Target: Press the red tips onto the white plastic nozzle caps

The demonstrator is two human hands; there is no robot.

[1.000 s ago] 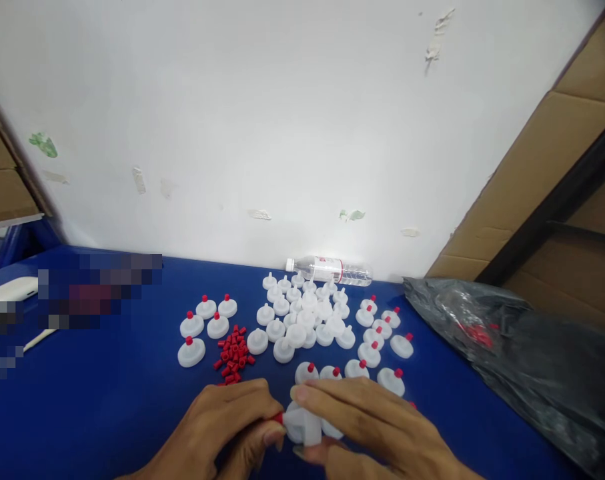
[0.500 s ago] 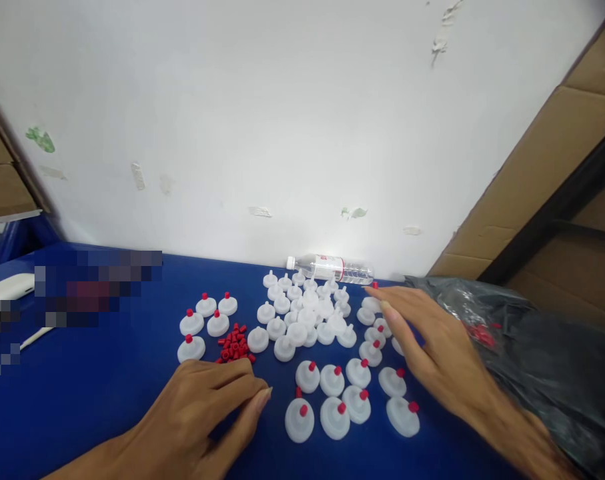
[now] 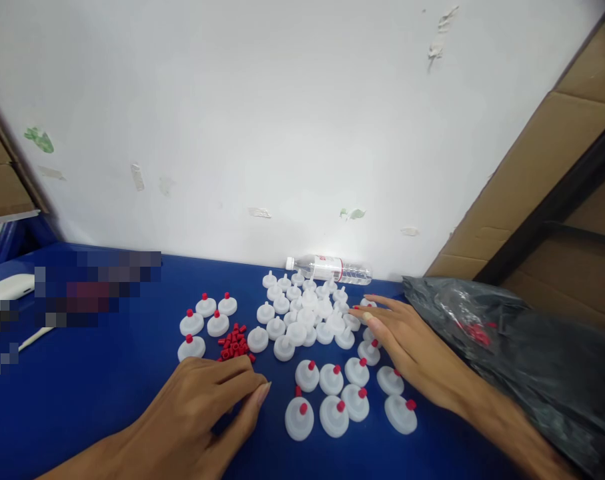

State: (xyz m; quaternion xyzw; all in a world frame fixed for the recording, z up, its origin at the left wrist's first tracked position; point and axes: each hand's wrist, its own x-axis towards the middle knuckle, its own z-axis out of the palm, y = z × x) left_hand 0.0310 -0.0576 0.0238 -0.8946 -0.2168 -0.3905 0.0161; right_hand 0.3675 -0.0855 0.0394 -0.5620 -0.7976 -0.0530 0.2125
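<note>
My left hand (image 3: 209, 403) rests on the blue table (image 3: 107, 387), fingers curled down, just below a pile of small red plugs (image 3: 235, 345). What its fingertips hold, if anything, is hidden. My right hand (image 3: 407, 343) reaches out flat with fingers spread over the right side of a cluster of plain white caps (image 3: 302, 310), touching those nearest it. In front of me lie white caps fitted with red plugs (image 3: 332, 393) in rows. A second group of plugged caps (image 3: 205, 323) lies at the left.
A clear water bottle (image 3: 329, 269) lies against the white wall. A black plastic bag (image 3: 512, 360) holding red pieces fills the right side. Cardboard boxes (image 3: 557, 173) stand at the right. A white object (image 3: 7, 288) sits at the far left.
A second ago both hands held a white cap together near me. That cap now lies in the front row. My right hand reached out to the far caps, then shifted slightly left.
</note>
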